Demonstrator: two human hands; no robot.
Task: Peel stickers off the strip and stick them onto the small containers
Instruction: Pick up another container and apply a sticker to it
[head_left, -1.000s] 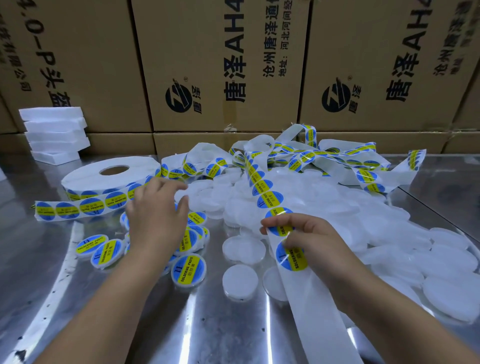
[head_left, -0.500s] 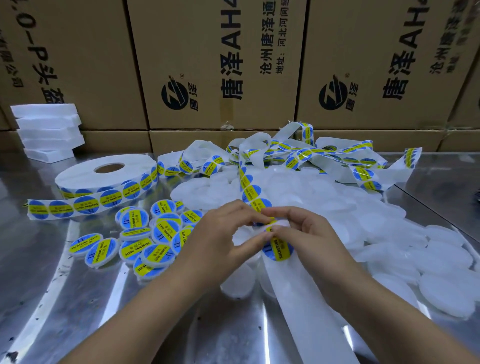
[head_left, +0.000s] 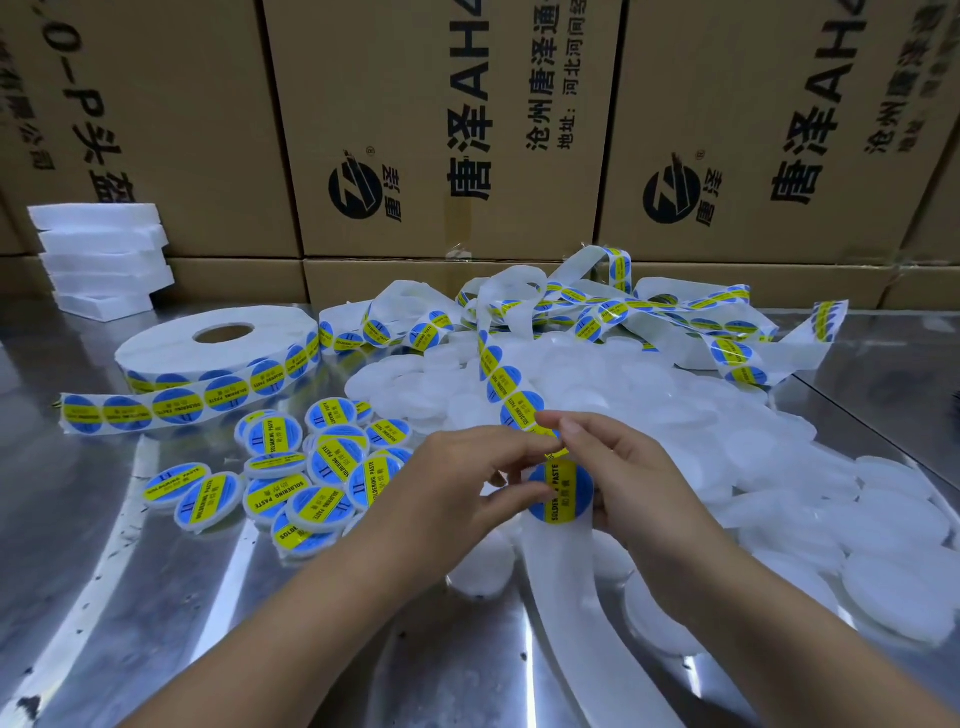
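Two pinches: left hand (head_left: 462, 493) at the rim of a sticker (head_left: 560, 493), right hand (head_left: 631, 467) on the strip (head_left: 511, 395). Sticker looks thin, floppy, tacky; best lifted by its rim.

You have a single view, from the wide-angle camera on your head. It faces forward and down over the metal worktop (head_left: 104, 519) at close range. Your forearms come in from the bottom edge, and your left hand (head_left: 462, 483) and right hand (head_left: 623, 483) meet on the sticker strip (head_left: 511, 395) just below centre. At the top, the view ends at the cardboard boxes (head_left: 441, 130) along the worktop's far side.
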